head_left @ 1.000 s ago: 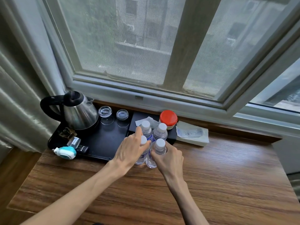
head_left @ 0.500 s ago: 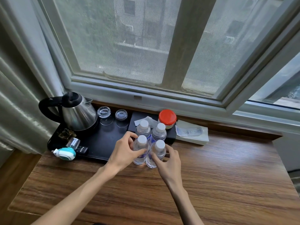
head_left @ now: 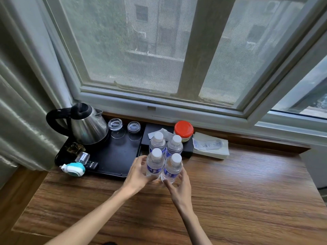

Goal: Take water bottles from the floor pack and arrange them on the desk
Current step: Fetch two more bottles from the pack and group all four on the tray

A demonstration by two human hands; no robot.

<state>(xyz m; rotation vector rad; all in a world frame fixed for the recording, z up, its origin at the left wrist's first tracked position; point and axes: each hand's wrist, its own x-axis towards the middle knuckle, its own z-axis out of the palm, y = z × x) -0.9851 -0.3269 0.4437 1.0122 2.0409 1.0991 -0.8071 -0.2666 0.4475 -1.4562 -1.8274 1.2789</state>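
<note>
Several clear water bottles with white caps stand in a tight square on the wooden desk (head_left: pixel 247 191), beside a black tray. My left hand (head_left: pixel 138 175) wraps around the lower side of the front-left bottle (head_left: pixel 154 163). The base of the front-right bottle (head_left: pixel 173 167) sits between the fingers of my right hand (head_left: pixel 181 185). Behind them the back-left bottle (head_left: pixel 157 142) and back-right bottle (head_left: pixel 175 145) stand untouched. The floor pack is out of view.
A black tray (head_left: pixel 115 156) at the left holds a steel kettle (head_left: pixel 88 128), two upturned glasses (head_left: pixel 115 124) and a teal device (head_left: pixel 75 168). A red-lidded jar (head_left: pixel 183 129) and a tissue packet (head_left: pixel 210 145) lie at the window sill. A curtain (head_left: pixel 21 121) hangs left.
Both hands have slid down from the caps and necks to the lower parts of the two front bottles. The front pair now stands closer against the back pair.
</note>
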